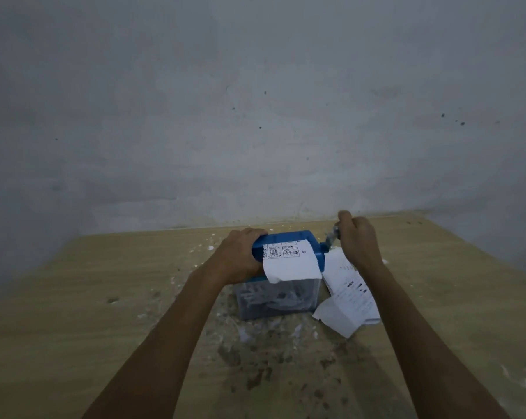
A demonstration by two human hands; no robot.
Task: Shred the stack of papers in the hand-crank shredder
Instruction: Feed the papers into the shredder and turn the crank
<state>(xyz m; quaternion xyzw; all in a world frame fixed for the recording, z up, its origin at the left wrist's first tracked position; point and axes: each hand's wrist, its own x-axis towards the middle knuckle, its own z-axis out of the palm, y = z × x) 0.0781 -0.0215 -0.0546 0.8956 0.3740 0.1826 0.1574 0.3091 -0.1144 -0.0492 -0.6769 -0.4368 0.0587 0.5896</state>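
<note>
Papers lie loose on the wooden table, just right of the shredder, their print too small to read. One sheet with cartoon panels curls from the blue top over the clear bin of shreds. Left hand wraps the left end; right hand fists the crank at the far right.

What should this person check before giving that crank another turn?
1. Left hand steadies the blue shredder: ok.
2. Right hand grips the crank: ok.
3. Sheet sits in the slot, draped over the front: ok.
4. Sheet feeds straight: cannot tell.
5. Clear bin has room left: cannot tell, it already looks fairly full of shreds.
6. Remaining papers lie within reach beside the shredder on the table: ok.
</note>
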